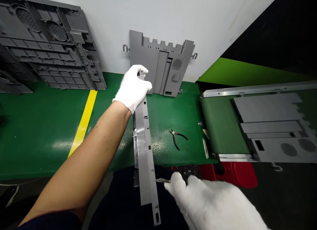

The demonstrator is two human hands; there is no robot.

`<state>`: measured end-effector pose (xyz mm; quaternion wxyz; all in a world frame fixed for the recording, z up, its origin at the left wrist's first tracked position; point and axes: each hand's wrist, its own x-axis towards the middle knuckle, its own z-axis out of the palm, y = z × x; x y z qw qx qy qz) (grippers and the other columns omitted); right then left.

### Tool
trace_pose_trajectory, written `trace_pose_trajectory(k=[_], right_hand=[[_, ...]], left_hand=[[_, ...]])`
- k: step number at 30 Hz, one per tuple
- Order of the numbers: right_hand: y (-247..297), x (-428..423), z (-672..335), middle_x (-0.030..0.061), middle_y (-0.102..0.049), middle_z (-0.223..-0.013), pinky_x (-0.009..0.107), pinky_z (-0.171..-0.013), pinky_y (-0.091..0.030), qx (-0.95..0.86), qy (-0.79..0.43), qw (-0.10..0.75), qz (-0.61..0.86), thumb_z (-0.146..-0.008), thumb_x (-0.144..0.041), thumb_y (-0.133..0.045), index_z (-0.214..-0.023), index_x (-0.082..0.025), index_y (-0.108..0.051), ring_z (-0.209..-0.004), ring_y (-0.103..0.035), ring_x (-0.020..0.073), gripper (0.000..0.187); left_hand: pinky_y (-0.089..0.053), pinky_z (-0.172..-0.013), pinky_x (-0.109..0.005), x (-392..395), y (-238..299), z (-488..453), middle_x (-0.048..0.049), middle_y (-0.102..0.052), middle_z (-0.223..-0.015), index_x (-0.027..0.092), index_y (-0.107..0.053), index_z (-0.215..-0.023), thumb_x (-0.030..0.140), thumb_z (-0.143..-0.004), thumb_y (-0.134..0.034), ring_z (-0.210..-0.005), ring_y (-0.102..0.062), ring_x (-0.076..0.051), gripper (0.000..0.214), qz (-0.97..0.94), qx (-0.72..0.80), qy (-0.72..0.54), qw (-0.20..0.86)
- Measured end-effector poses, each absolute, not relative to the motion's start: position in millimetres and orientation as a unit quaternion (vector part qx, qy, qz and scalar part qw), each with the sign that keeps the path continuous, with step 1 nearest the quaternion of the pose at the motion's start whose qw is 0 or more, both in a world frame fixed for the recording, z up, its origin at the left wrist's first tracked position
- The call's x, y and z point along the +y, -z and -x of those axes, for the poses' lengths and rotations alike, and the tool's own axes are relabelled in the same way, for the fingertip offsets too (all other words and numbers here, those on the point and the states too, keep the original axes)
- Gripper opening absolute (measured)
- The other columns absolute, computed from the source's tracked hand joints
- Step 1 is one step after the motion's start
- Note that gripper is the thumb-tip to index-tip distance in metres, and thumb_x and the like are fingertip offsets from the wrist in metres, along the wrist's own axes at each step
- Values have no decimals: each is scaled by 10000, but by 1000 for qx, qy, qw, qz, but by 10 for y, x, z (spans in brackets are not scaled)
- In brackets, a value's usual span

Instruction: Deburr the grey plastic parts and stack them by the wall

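Left hand (132,88) gripped the grey strip (145,147) at its top; right hand (213,203) pinched a small blade (162,180) against the edge below. I judged trimming unfinished.

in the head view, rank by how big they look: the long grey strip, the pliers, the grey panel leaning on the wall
1. grey panel and long grey strip: alike, and the strip is nearer the camera, so unsure
2. pliers: smallest

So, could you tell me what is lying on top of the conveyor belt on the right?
A large grey moulded panel with two round vent grilles lies flat on the ribbed green belt. The belt surface beneath the panel is covered, and the frame edge cuts the panel off.
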<state>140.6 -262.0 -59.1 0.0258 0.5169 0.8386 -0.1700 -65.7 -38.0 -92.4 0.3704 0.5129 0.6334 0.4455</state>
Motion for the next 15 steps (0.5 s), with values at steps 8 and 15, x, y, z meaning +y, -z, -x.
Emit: trace_pose_trajectory(k=[8,15], right_hand=[[590,-2633,-1408,-2,-584,-505,317,-382,-77,855,138,44,-498,-963,-470,-530,-948,-279,-637,-331,-470,138,220],[560,-2613,-1413,-16,-577,-496,333,-363,-120,868,129,65,-475,-977,-470,-503,-894,-273,-598,-333,-501,157,233]], left_hand=[[-429,-811,-376,-394,913,659,-2,-652,-1034,286,-631,-906,143,-519,-610,-1012,-536,-272,413,-516,638,-432,374],[-433,-807,-380,-398,896,653,-6,-650,-1013,284,-632,-889,138,-506,-629,-1019,-534,-286,410,-498,645,-434,385]])
